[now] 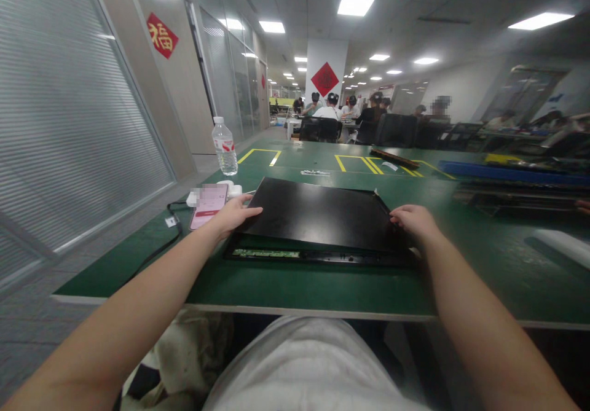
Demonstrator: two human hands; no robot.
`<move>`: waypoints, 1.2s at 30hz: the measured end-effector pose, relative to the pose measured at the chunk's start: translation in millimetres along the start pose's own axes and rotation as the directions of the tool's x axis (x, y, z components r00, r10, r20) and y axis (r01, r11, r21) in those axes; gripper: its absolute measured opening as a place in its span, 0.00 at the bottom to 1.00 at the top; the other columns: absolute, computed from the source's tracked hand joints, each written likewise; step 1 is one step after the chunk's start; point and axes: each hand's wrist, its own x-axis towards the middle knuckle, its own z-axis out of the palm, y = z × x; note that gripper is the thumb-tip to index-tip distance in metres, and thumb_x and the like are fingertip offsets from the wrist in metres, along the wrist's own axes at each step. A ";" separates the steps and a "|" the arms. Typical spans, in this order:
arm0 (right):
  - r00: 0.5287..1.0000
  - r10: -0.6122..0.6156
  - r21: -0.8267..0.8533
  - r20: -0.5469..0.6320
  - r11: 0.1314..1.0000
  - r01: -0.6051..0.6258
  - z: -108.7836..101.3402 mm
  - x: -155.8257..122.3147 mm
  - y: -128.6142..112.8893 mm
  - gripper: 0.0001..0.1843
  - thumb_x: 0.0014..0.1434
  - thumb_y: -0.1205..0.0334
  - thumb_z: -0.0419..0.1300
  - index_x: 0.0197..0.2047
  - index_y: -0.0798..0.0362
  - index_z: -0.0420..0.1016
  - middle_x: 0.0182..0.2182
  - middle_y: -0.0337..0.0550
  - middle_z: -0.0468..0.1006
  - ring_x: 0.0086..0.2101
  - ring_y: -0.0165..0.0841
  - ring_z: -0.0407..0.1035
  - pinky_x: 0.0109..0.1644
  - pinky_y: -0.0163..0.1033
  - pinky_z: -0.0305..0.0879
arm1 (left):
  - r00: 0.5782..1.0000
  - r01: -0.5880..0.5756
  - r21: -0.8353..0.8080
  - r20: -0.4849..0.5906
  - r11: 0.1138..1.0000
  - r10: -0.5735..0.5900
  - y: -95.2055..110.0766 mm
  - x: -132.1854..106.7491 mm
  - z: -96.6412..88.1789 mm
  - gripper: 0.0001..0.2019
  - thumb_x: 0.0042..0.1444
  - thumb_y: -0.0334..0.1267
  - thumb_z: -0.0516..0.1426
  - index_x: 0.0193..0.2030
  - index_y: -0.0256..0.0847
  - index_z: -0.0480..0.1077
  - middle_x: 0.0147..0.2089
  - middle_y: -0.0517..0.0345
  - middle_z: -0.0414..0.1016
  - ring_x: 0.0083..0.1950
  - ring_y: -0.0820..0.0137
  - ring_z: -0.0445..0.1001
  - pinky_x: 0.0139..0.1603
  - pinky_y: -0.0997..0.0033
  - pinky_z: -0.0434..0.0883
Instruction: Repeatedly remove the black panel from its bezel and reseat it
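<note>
A flat black panel lies tilted over a black frame that shows a green circuit strip along its near edge, on the green table. My left hand grips the panel's left edge, fingers curled over it. My right hand holds the panel's right edge with bent fingers. The panel's near side sits raised above the frame.
A pink-screened phone with a black cable and white chargers lies left of the panel. A water bottle stands behind. Yellow floor-tape marks, dark trays and a blue strip occupy the right. Several people sit at far tables.
</note>
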 end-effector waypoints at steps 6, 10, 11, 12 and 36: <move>1.000 -0.003 -0.018 -0.004 1.000 0.003 -0.8 0.4 0.3 0.09 0.49 0.59 0.62 0.32 0.52 0.81 0.29 0.45 0.82 0.25 0.32 0.70 0.27 0.35 0.61 | 1.000 -0.004 -0.024 0.026 1.000 0.005 -2.1 1.6 -1.2 0.29 0.50 0.25 0.65 0.60 0.35 0.67 0.30 0.54 0.83 0.29 0.66 0.82 0.33 0.70 0.78; 1.000 0.016 -0.022 -0.004 1.000 -0.016 -1.1 0.1 -0.9 0.09 0.49 0.59 0.62 0.32 0.52 0.81 0.30 0.45 0.82 0.26 0.32 0.70 0.27 0.35 0.62 | 1.000 -0.006 -0.033 0.009 0.999 0.007 -2.1 2.1 -0.8 0.27 0.49 0.24 0.65 0.58 0.36 0.70 0.31 0.55 0.83 0.30 0.67 0.82 0.35 0.71 0.79; 1.000 0.020 -0.023 -0.005 1.000 -0.020 -1.1 0.3 -0.8 0.08 0.49 0.59 0.62 0.32 0.52 0.81 0.30 0.45 0.82 0.26 0.32 0.70 0.27 0.35 0.62 | 1.000 -0.009 -0.036 0.008 0.999 0.009 -2.1 2.4 -0.9 0.26 0.49 0.24 0.65 0.57 0.36 0.71 0.32 0.55 0.83 0.30 0.67 0.82 0.36 0.71 0.79; 1.000 0.020 -0.023 -0.006 1.000 -0.020 -1.1 0.4 -0.7 0.08 0.50 0.59 0.62 0.32 0.52 0.81 0.30 0.45 0.82 0.26 0.32 0.70 0.27 0.35 0.62 | 1.000 -0.013 -0.040 0.012 0.999 0.013 -2.1 2.6 -1.0 0.25 0.48 0.24 0.65 0.55 0.36 0.72 0.32 0.56 0.84 0.31 0.67 0.82 0.37 0.70 0.79; 0.998 0.055 0.026 -0.002 0.998 -0.055 -1.6 -10.9 -10.8 0.07 0.51 0.60 0.61 0.32 0.53 0.79 0.30 0.46 0.82 0.24 0.30 0.69 0.25 0.33 0.62 | 1.000 -0.014 -0.129 0.014 0.992 0.015 6.0 -2.9 0.8 0.20 0.49 0.29 0.64 0.51 0.41 0.77 0.37 0.54 0.84 0.36 0.64 0.83 0.36 0.71 0.78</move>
